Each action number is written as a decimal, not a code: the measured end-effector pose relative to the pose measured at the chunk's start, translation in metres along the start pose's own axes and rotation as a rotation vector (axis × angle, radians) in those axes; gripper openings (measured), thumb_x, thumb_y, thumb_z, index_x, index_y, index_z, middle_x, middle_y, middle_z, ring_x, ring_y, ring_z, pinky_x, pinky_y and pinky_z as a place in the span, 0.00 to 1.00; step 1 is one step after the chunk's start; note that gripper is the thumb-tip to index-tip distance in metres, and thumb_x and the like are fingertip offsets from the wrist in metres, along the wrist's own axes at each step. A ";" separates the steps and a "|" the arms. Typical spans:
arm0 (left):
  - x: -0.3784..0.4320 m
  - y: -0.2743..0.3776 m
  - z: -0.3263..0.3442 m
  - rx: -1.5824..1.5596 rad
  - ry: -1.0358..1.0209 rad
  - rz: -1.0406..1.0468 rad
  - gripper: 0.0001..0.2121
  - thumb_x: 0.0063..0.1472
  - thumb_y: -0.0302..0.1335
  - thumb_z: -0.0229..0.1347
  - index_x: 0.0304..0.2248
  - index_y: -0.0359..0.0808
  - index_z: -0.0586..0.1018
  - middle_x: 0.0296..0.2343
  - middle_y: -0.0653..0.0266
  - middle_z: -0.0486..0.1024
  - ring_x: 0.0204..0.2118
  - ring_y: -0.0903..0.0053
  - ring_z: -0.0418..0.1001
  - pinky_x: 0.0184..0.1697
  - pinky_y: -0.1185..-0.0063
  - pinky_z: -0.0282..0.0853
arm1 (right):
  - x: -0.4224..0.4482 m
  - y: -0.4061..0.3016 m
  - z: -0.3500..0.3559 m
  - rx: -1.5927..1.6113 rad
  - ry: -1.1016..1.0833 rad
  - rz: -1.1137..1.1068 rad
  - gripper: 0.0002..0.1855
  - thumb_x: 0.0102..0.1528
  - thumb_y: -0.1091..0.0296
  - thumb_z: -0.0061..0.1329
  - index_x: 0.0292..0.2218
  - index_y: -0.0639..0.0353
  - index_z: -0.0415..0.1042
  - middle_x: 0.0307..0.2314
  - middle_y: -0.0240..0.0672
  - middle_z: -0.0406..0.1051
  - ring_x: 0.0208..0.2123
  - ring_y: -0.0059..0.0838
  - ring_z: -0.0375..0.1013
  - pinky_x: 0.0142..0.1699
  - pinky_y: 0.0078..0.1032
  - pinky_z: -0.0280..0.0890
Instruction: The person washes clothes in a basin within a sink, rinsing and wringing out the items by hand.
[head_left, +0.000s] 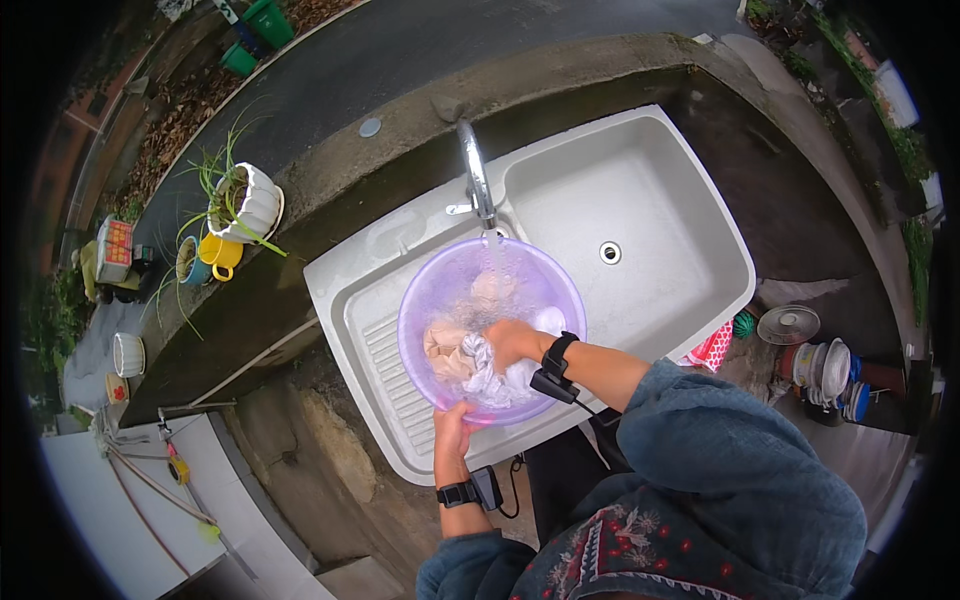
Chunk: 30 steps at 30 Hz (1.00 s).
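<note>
A translucent purple plastic basin (412, 315) stands on the ribbed drainboard side of a light grey sink (667, 225), overlapping the sink bowl. Water runs from the chrome faucet (474, 165) into it, and the surface is churned and bubbly. Wet beige cloth (444, 349) and crumpled white cloth (487, 382) lie in the water. My left hand (453, 424) grips the basin's near rim. Inside the basin, my right hand (514, 343) is closed on the white cloth, its fingertips hidden. Both wrists wear black straps with small devices.
A concrete ledge runs behind the sink, carrying a small stone (447, 108) and a white planter (251, 202). A yellow mug-shaped pot (220, 253) stands beside it. Right of the sink are a red-and-white patterned bag (712, 349) and stacked basins (832, 371). A drain (610, 253) shows in the bowl.
</note>
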<state>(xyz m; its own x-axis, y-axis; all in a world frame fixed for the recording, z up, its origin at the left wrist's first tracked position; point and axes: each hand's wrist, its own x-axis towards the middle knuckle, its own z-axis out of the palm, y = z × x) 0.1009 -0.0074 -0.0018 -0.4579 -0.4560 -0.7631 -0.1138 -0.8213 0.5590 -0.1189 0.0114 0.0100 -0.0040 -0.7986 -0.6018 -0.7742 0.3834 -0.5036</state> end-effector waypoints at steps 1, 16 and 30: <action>-0.002 -0.001 0.004 0.011 0.029 0.018 0.31 0.44 0.16 0.46 0.51 0.32 0.54 0.30 0.52 0.68 0.24 0.65 0.72 0.24 0.68 0.76 | -0.006 -0.001 -0.001 0.142 0.051 -0.020 0.23 0.30 0.61 0.57 0.32 0.60 0.73 0.29 0.46 0.72 0.34 0.42 0.72 0.38 0.31 0.67; -0.088 0.029 0.117 0.292 0.249 0.175 0.24 0.43 0.15 0.46 0.45 0.26 0.62 0.32 0.55 0.68 0.24 0.68 0.72 0.18 0.71 0.76 | -0.115 -0.006 -0.035 1.025 0.323 -0.098 0.28 0.34 0.63 0.54 0.40 0.57 0.68 0.32 0.38 0.72 0.35 0.31 0.71 0.40 0.23 0.64; -0.088 0.029 0.153 0.407 0.217 0.252 0.29 0.47 0.16 0.44 0.52 0.31 0.54 0.39 0.52 0.65 0.33 0.66 0.71 0.22 0.72 0.77 | -0.137 0.012 -0.045 1.005 0.402 -0.165 0.27 0.34 0.62 0.53 0.40 0.59 0.68 0.31 0.43 0.71 0.35 0.36 0.71 0.41 0.26 0.64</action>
<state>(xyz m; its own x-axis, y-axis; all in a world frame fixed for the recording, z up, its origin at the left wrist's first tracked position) 0.0029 0.0610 0.1309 -0.3268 -0.7185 -0.6139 -0.3763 -0.4970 0.7819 -0.1557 0.1050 0.1144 -0.2952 -0.8980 -0.3263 0.0849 0.3155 -0.9451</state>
